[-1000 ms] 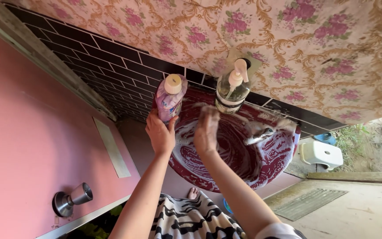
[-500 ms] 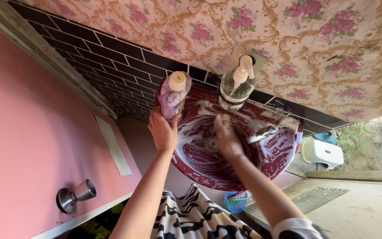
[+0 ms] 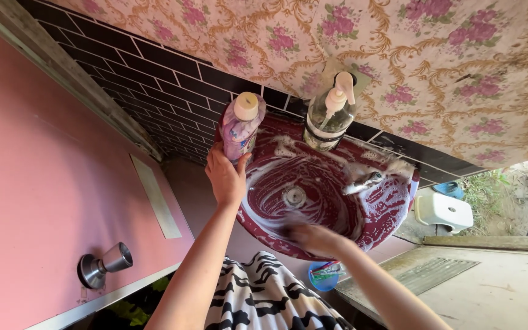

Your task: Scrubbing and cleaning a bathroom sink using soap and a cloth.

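Dark red soapy ceramic basin (image 3: 386, 214) fixed under black wall tiles. Right hand (image 3: 316, 237) low on near inner wall, blurred, fingers flat and spread. Left hand (image 3: 226, 178) raised at left rim, fingers curled around lilac plastic bottle (image 3: 239, 128). Beyond, clear pump dispenser (image 3: 330, 113).

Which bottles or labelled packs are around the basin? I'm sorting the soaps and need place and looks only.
Bottle: left rim of the dark red basin, held by the left hand; pink-purple patterned wrap, cream cap.
Pump bottle: back rim; clear, white pump, dark band.
Right hand: on the soapy front rim, holding no pack.
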